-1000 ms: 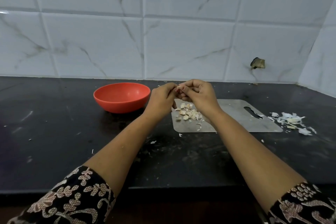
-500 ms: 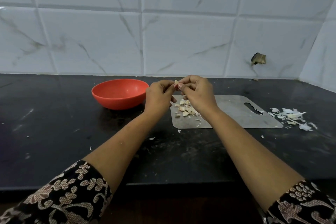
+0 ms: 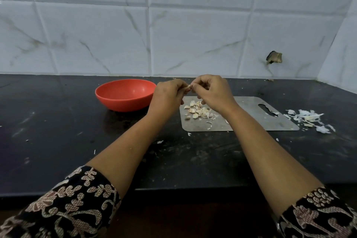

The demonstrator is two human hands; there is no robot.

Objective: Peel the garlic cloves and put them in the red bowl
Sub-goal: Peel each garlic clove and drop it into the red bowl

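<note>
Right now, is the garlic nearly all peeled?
Not yet. Done: loose skins lie piled right of the cutting board, so some peeling has happened. In hand: the left hand and right hand pinch one clove between them. Left: a heap of cloves waits on the board, and no cloves show in the red bowl.

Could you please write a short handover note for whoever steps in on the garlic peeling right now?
Left hand: pinches one garlic clove.
Right hand: pinches the same clove from the other side, above the board's left end.
Things: pile of cloves on the left part of the steel board; red bowl to the board's left; loose peels on the counter to its right.
Done: no clove shows in the bowl yet.
Left: finish peeling the held clove, drop it in the bowl, then work through the pile.
</note>
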